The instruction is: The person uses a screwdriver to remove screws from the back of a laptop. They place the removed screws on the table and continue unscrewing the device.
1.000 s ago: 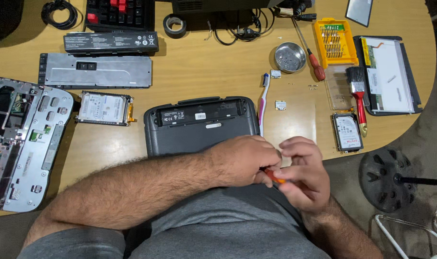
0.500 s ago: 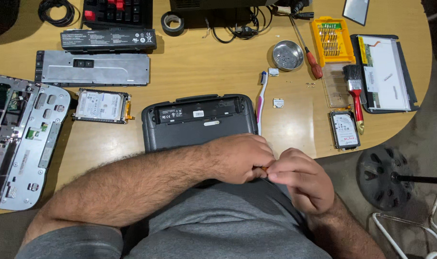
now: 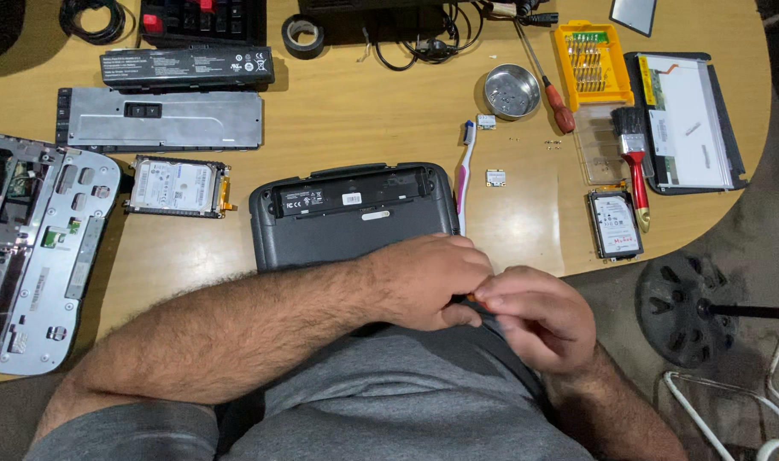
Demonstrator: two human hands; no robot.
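Note:
A dark grey laptop base (image 3: 347, 213) lies upside down at the near edge of the wooden table (image 3: 364, 111). My left hand (image 3: 428, 280) rests closed over its near right corner. My right hand (image 3: 539, 316) is pressed against the left hand, fingers curled around a small orange-handled tool (image 3: 473, 298), of which only a sliver shows between the hands. What the tool tip touches is hidden by my fingers.
A pink toothbrush (image 3: 464, 175) lies just right of the laptop base. Further right are a hard drive (image 3: 615, 224), a red brush (image 3: 635, 162), a yellow bit set (image 3: 587, 55), a metal dish (image 3: 508, 90) and a screen panel (image 3: 684, 119). Left: another drive (image 3: 176, 186), a battery (image 3: 187, 66), a grey cover (image 3: 159, 119), a chassis (image 3: 31, 248).
My two hands have drawn closer together at the laptop's near right corner. The orange tool, plainly visible a second ago, is now almost covered by my fingers.

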